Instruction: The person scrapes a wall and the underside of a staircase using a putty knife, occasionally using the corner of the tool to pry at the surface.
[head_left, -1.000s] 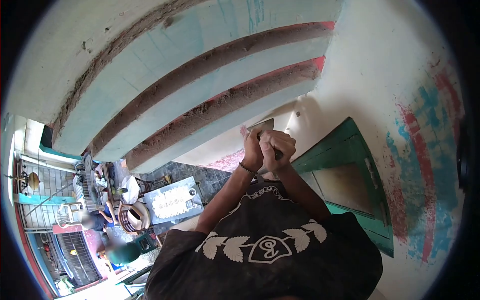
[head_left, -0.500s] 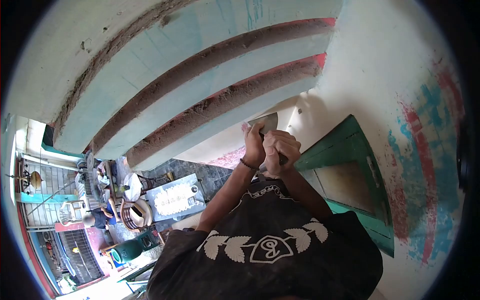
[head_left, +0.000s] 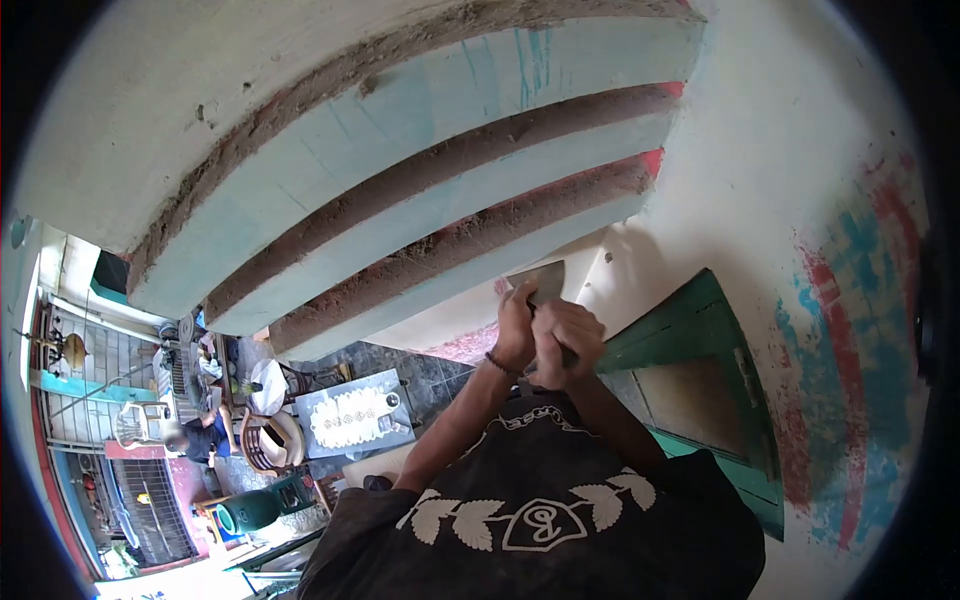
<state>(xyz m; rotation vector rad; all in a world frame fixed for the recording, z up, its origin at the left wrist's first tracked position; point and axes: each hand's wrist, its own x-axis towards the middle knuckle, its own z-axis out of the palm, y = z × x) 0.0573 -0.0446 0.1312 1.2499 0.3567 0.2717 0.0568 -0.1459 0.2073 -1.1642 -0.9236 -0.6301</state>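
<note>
A paint scraper (head_left: 547, 279) with a broad, flat metal blade is held in front of my chest, blade pointing up and away. My right hand (head_left: 568, 342) is wrapped in a fist around its dark handle. My left hand (head_left: 514, 328), with a dark beaded bracelet at the wrist, grips it higher up, fingers at the base of the blade. Just beyond the blade runs the pale lowest band of a stepped ledge (head_left: 480, 292), whose brown recesses look crusted with dirt. The blade's edge overlaps the wall corner below that ledge in this view.
To the right, a green door (head_left: 722, 400) meets a white wall (head_left: 760, 190) with red and blue paint patches. Far below left are a table (head_left: 400, 382) with a white lace cloth, a wooden chair (head_left: 262, 447), a green barrel (head_left: 250, 511) and a seated person (head_left: 203, 437).
The ledges, door and room have shifted lower in the view as my head tilted. Both hands and the scraper appear slightly lower, with the same grip. The seated person's arm or leg position differs.
</note>
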